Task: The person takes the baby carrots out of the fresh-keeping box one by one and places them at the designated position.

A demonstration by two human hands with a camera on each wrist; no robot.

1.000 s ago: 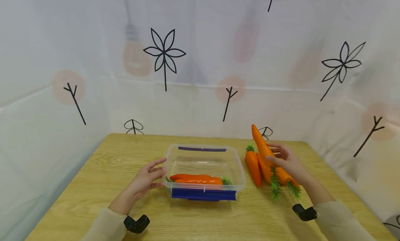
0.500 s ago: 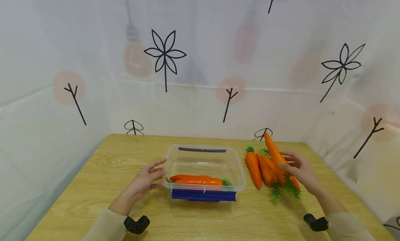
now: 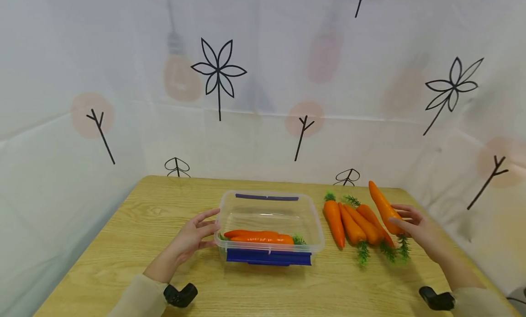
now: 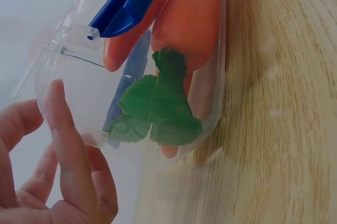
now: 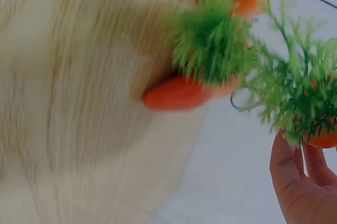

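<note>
My right hand pinches a toy carrot by its thick end, near the green top. The carrot is held tilted above the table's right side, tip up and away. Beside it several other toy carrots lie in a row on the wood. My left hand rests relaxed fingers against the left end of a clear plastic container, which stands lidless with its blue front latch hanging down. Orange carrots lie inside along the front wall. In the left wrist view, a green leafy top shows through the plastic.
The light wooden table meets a white patterned cloth at its back and sides. A black wrist device sits at the left cuff, another wrist device at the right.
My right hand has moved right with the carrot, from over the row to beyond its right end. More of the row is now uncovered. The left hand and container stay put.
</note>
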